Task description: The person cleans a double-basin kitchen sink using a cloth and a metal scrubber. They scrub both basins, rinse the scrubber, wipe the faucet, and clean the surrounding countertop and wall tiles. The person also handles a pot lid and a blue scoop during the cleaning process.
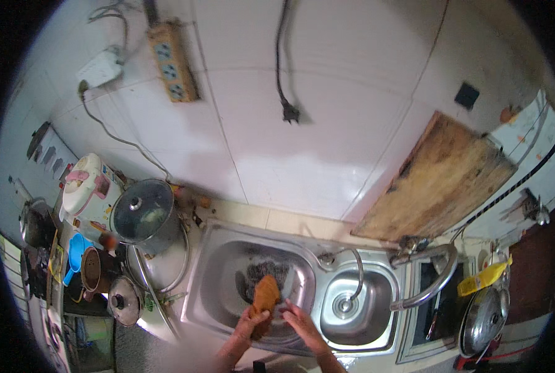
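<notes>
An elongated orange-brown root vegetable (266,294), perhaps a sweet potato, is held over the large steel sink basin (217,275). My left hand (254,321) grips its lower part, with the thumb lying across it. Close to its right side is my right hand (297,318), fingers bent towards the root. Something pale and small shows at the right fingertips, too blurred to tell what it is or whether it is gripped. Beneath the root, dark scraps (254,272) lie on the basin floor.
A smaller basin (356,321) with a hose adjoins on the right, beside a curved steel faucet (431,293). Left stand a lidded pot (144,214), an electric hot-water pot (91,186) and a glass lid (125,300). A wooden board (440,182) leans against the wall.
</notes>
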Tool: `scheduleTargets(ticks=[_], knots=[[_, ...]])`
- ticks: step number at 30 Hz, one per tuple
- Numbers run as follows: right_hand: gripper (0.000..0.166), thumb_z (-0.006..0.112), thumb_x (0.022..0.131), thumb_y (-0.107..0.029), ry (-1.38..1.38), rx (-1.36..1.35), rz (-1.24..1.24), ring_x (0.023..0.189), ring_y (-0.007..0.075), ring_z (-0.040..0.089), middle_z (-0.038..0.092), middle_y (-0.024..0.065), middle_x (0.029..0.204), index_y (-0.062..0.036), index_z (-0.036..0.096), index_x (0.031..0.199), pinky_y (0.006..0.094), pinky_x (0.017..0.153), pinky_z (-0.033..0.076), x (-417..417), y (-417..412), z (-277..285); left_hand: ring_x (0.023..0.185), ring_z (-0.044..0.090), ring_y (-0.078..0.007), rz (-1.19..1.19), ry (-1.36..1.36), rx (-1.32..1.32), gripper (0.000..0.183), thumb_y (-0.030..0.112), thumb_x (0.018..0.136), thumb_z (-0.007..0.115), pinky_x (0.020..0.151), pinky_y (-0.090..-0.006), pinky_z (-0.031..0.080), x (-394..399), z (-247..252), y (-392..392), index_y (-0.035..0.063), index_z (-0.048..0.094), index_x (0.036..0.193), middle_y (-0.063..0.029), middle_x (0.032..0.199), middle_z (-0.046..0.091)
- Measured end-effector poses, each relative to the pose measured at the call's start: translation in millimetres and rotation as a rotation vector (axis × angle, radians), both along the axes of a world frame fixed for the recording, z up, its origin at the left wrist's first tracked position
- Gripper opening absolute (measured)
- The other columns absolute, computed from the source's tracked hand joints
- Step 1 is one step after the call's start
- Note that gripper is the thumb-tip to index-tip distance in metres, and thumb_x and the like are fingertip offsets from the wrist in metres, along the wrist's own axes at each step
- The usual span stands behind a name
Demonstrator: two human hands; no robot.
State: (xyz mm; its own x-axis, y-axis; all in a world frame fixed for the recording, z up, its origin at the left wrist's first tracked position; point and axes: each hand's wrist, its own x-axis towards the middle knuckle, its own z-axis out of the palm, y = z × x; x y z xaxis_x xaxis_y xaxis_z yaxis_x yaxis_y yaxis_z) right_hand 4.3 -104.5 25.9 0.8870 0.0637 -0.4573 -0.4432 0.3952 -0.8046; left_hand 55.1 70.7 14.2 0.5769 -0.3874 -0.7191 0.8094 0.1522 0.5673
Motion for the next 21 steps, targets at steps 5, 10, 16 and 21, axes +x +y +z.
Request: scheduleTargets(ticks=[5, 10, 16, 21], knots=[[0.039, 0.058, 0.08, -0.024, 0.081, 0.347, -0.413, 0.087, 0.0185, 0.056, 0.057, 0.0088, 0.099, 0.0014, 0.051, 0.108, 0.031, 0.076, 0.046, 49.9, 12.4, -2.6, 0.112, 0.039, -0.0158, -0.145, -0.247, -0.247, 0.062, 0.016, 0.08, 0.058, 0.092, -0.03, 0.033, 5.3, 49.9, -22.3, 0.0045, 0.028, 0.132, -0.008, 0.123, 0.041], [0.048, 0.067, 0.072, -0.021, -0.24, -0.097, -0.706, 0.09, 0.0217, 0.055, 0.056, 0.0122, 0.099, 0.0034, 0.049, 0.109, 0.033, 0.078, 0.046, 128.3, -17.6, 115.0, 0.109, 0.046, -0.0278, -0.136, -0.238, -0.185, 0.054, 0.028, 0.082, 0.054, 0.086, -0.0392, 0.04, 1.6, 82.7, 38.7, 0.0083, 0.034, 0.128, -0.0151, 0.121, 0.046], [0.036, 0.065, 0.07, -0.014, -1.199, -1.432, -1.053, 0.1, 0.029, 0.044, 0.046, 0.0145, 0.106, -0.0018, 0.052, 0.102, 0.0371, 0.086, 0.036, 235.9, -104.6, 314.6, 0.082, 0.058, -0.0196, 0.108, -0.178, -0.143, 0.048, 0.037, 0.08, 0.055, 0.067, -0.0314, 0.046, -21.1, 42.9, 121.4, 0.0083, 0.045, 0.118, -0.0081, 0.104, 0.057], [0.023, 0.058, 0.074, -0.011, -1.234, -1.893, -1.152, 0.103, 0.0322, 0.041, 0.044, 0.0149, 0.108, -0.0033, 0.055, 0.095, 0.0417, 0.088, 0.033, 268.5, -121.2, 303.4, 0.083, 0.058, -0.0194, 0.208, -0.131, -0.152, 0.048, 0.036, 0.082, 0.053, 0.066, -0.0302, 0.047, -7.6, 7.1, 150.4, 0.0069, 0.045, 0.118, -0.0091, 0.107, 0.057]])
